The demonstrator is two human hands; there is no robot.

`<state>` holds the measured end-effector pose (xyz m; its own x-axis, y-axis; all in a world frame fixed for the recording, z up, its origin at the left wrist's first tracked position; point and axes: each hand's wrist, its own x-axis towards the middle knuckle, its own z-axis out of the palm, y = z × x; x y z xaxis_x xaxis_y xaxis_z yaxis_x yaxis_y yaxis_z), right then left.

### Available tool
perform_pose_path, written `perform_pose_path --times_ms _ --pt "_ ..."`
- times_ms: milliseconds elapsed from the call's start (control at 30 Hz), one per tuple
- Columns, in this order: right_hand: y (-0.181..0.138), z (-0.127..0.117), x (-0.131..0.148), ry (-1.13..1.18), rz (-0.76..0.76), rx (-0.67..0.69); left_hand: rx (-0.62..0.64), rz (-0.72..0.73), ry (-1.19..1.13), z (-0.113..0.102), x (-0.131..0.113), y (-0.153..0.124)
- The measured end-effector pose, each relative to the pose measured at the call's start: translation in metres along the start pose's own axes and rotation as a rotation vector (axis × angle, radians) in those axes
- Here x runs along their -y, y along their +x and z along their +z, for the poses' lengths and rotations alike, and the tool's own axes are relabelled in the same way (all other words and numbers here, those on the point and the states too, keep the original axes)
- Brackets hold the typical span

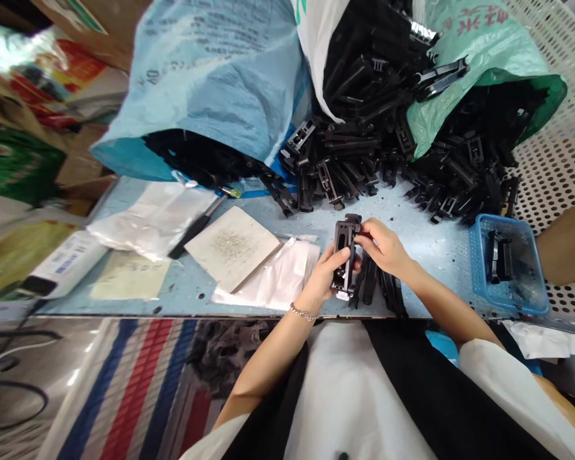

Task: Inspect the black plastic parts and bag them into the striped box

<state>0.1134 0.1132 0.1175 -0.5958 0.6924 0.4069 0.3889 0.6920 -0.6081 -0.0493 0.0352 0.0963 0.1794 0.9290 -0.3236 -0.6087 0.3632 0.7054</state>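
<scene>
Wrapped snugly round a black part, the left hand presses its thumb across the front, with fingers showing behind the far side; the right hand brings thumb and bent fingertips together on the part's upper right edge, nipping it, though the exact spot is too small to make out. Both hands hold the part, slotted face showing and its long side roughly upright in view, above the near edge of the pale blue table. Loose black pieces lie just beneath the hands. To the right, a blue basket holds a few dark pieces; to the left, a square board partly covers white plastic sheets. Farther off, a heap of black parts spreads between a large blue bag and a green bag, with a white bag behind. A perforated panel stands at far right.
</scene>
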Motion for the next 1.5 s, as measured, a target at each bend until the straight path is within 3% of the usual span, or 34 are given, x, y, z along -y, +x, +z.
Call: perform_pose_path --times_ms 233,433,600,667,800,933,1000,1067,1100,1233,1367,1433,1500 --pt "0.014 -0.003 -0.02 -0.378 -0.17 0.079 -0.03 -0.076 0.074 0.007 -0.003 -0.01" --pt "0.008 -0.002 -0.021 -0.207 0.028 0.103 -0.175 -0.017 -0.017 0.007 -0.001 0.0" --pt "-0.028 0.018 0.009 -0.237 -0.311 0.238 -0.233 0.016 -0.175 -0.004 -0.017 0.006" --pt "-0.038 0.028 0.017 -0.23 -0.359 0.223 -0.231 0.022 -0.131 -0.001 -0.018 0.004" --pt "-0.044 0.034 0.021 -0.051 -0.162 0.274 -0.304 0.135 0.033 -0.001 -0.01 0.0" --pt "-0.019 0.027 0.007 0.094 0.05 0.434 -0.454 0.226 0.192 -0.027 0.009 0.003" --pt "0.009 0.027 -0.01 0.029 0.192 0.304 -0.51 0.263 0.326 -0.04 0.027 0.005" --pt "0.044 0.034 -0.03 -0.119 0.343 0.112 -0.49 0.28 0.509 -0.047 0.048 0.007" --pt "0.062 0.04 -0.039 -0.189 0.389 0.079 -0.46 0.295 0.605 -0.048 0.059 0.008" --pt "0.119 0.067 -0.066 -0.403 0.497 0.161 -0.371 0.389 0.853 -0.047 0.083 0.011" --pt "0.13 0.07 -0.066 -0.291 0.65 0.225 -0.362 0.381 0.752 -0.052 0.063 0.016" --pt "0.11 0.064 -0.052 -0.19 0.623 0.178 -0.389 0.38 0.551 -0.052 0.041 0.022" --pt "0.079 0.056 -0.03 -0.14 0.503 0.136 -0.384 0.384 0.282 -0.049 0.018 0.029"
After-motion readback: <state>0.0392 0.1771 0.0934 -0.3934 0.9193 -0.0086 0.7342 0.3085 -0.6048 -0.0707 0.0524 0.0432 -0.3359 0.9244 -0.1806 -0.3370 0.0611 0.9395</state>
